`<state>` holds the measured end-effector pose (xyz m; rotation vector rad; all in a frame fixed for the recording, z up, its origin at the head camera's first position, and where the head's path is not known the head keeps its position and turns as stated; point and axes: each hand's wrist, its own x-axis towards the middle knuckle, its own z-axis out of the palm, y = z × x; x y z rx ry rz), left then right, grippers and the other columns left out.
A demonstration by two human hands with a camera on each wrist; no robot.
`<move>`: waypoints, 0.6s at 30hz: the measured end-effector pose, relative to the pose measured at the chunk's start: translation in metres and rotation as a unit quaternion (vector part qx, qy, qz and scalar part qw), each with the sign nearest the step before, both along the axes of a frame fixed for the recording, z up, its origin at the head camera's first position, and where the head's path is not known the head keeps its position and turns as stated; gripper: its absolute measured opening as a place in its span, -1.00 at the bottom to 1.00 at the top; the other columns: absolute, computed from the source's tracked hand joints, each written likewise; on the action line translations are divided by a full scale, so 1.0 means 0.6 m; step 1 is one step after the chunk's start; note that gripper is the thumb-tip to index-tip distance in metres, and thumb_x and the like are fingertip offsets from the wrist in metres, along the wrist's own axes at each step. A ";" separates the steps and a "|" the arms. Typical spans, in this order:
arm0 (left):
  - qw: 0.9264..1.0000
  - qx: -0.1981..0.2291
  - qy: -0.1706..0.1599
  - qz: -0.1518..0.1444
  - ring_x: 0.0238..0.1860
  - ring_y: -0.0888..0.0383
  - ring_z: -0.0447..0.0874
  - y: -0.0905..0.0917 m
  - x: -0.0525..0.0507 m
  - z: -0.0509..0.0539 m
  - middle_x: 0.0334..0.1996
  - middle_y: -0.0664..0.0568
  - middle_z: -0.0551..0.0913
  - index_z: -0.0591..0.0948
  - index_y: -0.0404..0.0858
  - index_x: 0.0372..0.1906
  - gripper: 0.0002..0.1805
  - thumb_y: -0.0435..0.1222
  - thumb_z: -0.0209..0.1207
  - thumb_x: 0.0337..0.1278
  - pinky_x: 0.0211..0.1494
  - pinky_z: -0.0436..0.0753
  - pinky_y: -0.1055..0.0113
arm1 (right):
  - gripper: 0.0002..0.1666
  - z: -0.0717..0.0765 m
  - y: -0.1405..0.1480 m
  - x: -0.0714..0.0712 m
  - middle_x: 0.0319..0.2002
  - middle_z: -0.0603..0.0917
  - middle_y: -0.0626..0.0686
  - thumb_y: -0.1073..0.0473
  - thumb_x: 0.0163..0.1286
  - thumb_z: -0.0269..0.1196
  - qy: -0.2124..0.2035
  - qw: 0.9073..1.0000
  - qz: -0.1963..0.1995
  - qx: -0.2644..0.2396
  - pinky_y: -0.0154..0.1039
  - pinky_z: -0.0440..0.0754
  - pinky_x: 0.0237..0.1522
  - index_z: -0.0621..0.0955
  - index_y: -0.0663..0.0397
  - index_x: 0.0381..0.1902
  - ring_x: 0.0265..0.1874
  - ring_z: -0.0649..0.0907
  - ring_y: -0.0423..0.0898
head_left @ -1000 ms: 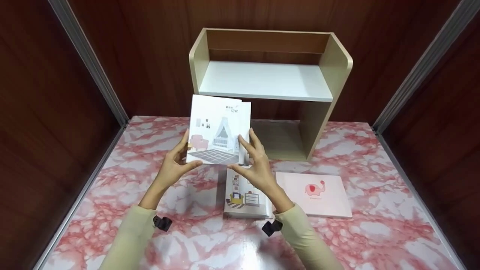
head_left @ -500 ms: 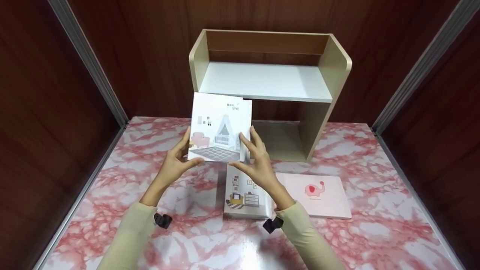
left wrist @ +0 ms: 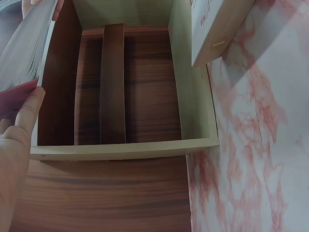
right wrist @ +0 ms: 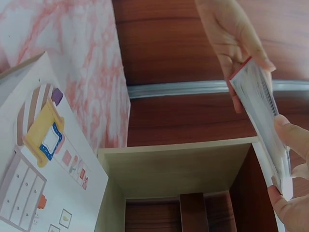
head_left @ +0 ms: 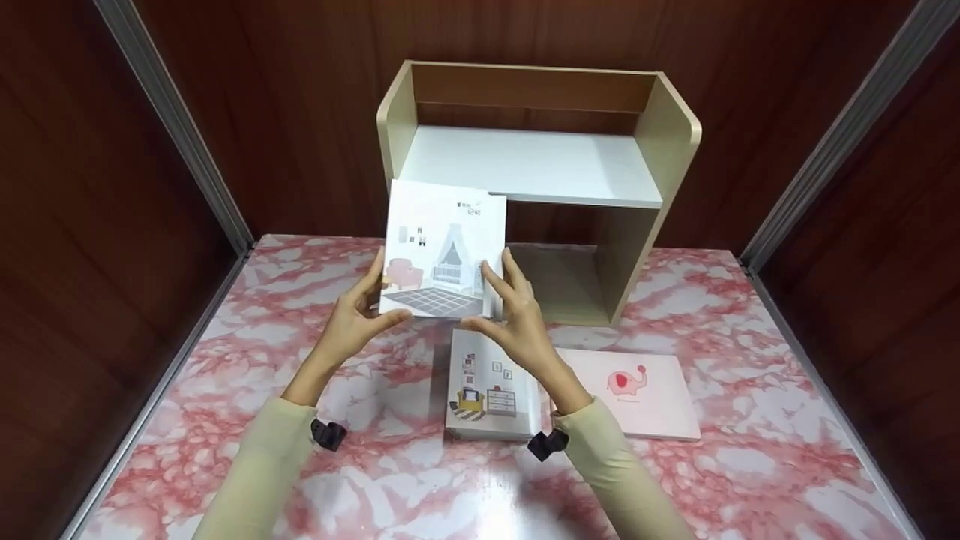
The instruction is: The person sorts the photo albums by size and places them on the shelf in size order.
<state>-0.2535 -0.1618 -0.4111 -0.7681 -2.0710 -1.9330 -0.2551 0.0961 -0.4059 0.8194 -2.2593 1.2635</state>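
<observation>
A white book (head_left: 435,247) with a drawing of a canopied crib and a pink armchair is held up between both hands, in front of the shelf's left part. My left hand (head_left: 351,319) grips its left side, thumb at the lower edge. With thumb and fingers my right hand (head_left: 525,322) holds the lower right side, where a second white layer sticks out behind the cover. Page edges and a red back edge of the book (right wrist: 260,116) show in the right wrist view. Below lies a thick white book or box (head_left: 491,386) with a yellow armchair drawing.
A two-level wooden shelf (head_left: 532,165) stands at the back, its upper board white. A pink book (head_left: 637,401) with an elephant lies at the right on the red-and-white marbled table (head_left: 390,480). Dark wooden walls (head_left: 90,225) with metal posts enclose the table.
The book in both hands has shifted a little up and right in the head view, towards the shelf's upper board. The grip looks the same. The shelf sits slightly lower in view.
</observation>
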 end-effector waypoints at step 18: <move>1.000 0.002 0.003 -0.015 -0.05 0.10 0.56 0.000 -0.018 0.015 0.06 -0.24 0.54 -0.03 -0.12 0.46 0.00 -0.51 0.27 -0.05 -0.11 0.63 0.38 | -0.08 0.016 0.000 -0.015 0.39 0.07 0.36 0.08 -0.03 0.43 0.007 1.000 -0.020 0.012 0.15 0.27 0.21 0.35 0.19 0.30 0.27 0.25 0.28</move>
